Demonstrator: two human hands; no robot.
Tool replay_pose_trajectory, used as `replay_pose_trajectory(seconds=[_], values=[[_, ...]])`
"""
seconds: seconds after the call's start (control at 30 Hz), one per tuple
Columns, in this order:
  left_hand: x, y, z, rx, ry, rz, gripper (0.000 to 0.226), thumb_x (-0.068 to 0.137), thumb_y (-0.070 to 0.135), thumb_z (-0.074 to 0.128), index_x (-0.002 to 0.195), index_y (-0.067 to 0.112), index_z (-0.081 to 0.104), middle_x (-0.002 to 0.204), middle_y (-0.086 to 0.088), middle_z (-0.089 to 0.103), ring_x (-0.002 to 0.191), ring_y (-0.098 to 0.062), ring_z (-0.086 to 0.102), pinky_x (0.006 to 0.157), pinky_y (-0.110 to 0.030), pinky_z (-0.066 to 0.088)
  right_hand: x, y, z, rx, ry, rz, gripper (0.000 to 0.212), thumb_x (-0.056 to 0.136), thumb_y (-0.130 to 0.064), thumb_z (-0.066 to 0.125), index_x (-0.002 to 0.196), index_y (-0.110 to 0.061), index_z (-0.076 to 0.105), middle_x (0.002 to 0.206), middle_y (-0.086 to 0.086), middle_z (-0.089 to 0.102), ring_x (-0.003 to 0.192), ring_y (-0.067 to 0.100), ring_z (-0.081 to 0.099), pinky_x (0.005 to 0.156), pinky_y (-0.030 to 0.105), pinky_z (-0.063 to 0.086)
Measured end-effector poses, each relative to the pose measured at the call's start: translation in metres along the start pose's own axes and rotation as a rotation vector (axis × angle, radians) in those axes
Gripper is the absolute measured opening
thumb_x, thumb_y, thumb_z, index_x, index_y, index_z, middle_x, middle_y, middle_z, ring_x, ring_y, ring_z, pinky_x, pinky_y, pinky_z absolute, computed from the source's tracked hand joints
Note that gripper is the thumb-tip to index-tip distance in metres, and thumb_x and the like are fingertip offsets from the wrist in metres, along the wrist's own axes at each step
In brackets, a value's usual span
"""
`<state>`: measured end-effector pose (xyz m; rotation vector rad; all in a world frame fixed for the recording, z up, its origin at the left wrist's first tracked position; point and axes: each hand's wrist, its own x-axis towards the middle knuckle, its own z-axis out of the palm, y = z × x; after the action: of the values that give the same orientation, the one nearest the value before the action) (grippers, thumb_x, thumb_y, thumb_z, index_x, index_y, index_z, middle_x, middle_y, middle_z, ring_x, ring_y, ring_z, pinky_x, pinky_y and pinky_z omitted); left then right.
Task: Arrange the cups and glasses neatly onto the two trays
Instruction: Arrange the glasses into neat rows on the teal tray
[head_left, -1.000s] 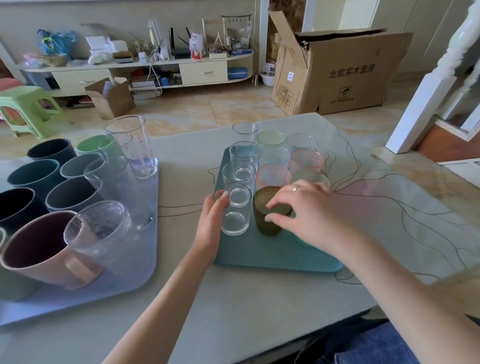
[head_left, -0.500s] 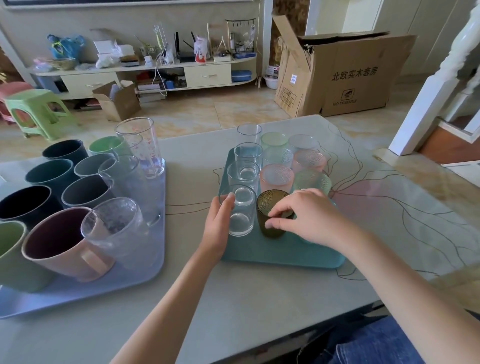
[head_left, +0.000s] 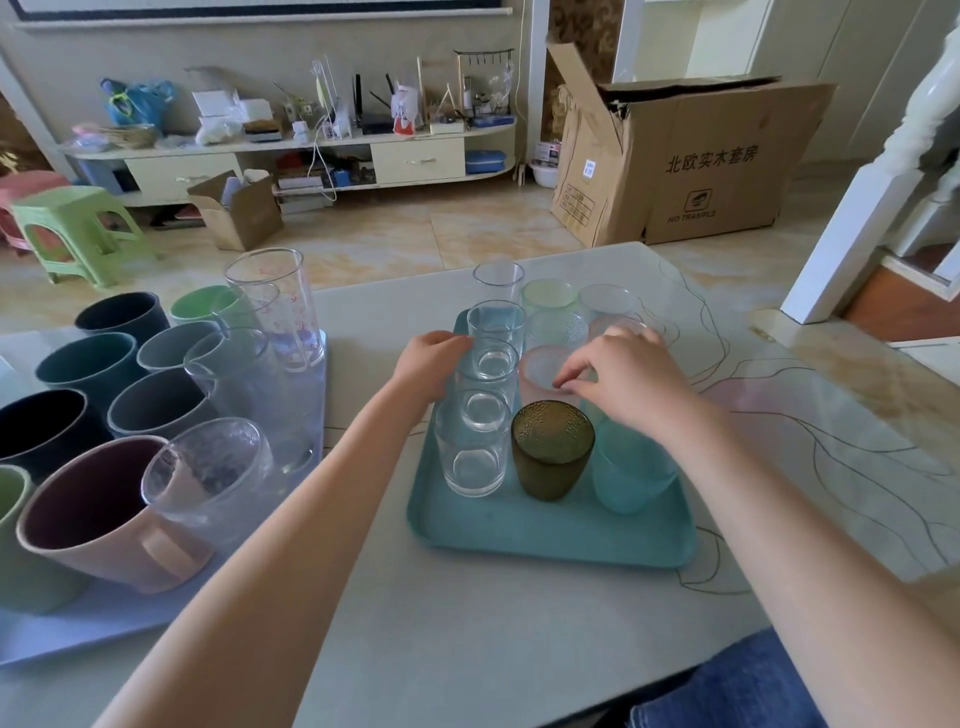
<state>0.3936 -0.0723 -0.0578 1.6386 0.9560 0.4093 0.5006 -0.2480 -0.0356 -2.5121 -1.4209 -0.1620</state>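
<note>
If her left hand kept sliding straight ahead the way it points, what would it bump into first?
The left hand points right, across the teal tray. It already seems to touch a clear glass; past that column, the frosted pink glass.

glasses (head_left: 550, 447) crowd teal tray (head_left: 545, 530), front strip bare; open table (head_left: 441, 623) lane between trays.

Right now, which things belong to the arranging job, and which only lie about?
Job: teal tray, lilac tray, clear glasses, dark green glass, pink mug, left hand, right hand.
Lying about: cardboard box, green stool.
</note>
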Motion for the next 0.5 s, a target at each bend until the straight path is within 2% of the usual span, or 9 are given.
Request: replay_pose_trajectory(seconds=[0.07,0.13,0.37,0.5], values=[[0.0045,0.0009,0.0034,0.082,0.011,0.009,0.021,0.086,0.016,0.06,0.105,0.015,0.066,0.08,0.0,0.057,0.068,-0.017,0.051,0.081,-0.037,0.054,0.0018,-0.0002,0.0024,-0.015,-0.02,-0.012,0.015,0.09,-0.035,0.059,0.097,-0.038,0.071,0.102,-0.009,0.069,0.11,0.018,0.048,0.094,0.038,0.029],[0.0084,-0.0008,0.005,0.139,0.037,0.034,0.02,0.084,0.009,0.058,0.1,0.015,0.069,0.077,-0.002,0.058,0.059,-0.015,0.049,0.078,-0.038,0.056,0.0026,0.0003,0.0027,-0.027,-0.026,-0.019,0.014,0.09,-0.035,0.059,0.096,-0.037,0.071,0.1,-0.011,0.07,0.109,0.018,0.048,0.093,0.038,0.029],[0.0071,-0.0038,0.0008,0.223,0.083,0.094,0.022,0.085,0.005,0.055,0.098,0.014,0.07,0.069,-0.001,0.056,0.051,-0.014,0.051,0.063,-0.03,0.057,0.0009,-0.0036,0.0002,0.012,-0.05,-0.024,0.012,0.089,-0.034,0.06,0.093,-0.035,0.072,0.099,-0.011,0.07,0.108,0.016,0.051,0.097,0.039,0.027],[0.0052,-0.0067,-0.0011,0.244,0.075,0.108,0.019,0.085,0.007,0.057,0.096,0.015,0.071,0.081,-0.006,0.062,0.054,-0.015,0.052,0.057,-0.028,0.058,0.0011,-0.0046,-0.0012,0.035,-0.054,-0.017,0.012,0.089,-0.032,0.06,0.092,-0.034,0.072,0.099,-0.01,0.07,0.108,0.016,0.052,0.099,0.04,0.026]])
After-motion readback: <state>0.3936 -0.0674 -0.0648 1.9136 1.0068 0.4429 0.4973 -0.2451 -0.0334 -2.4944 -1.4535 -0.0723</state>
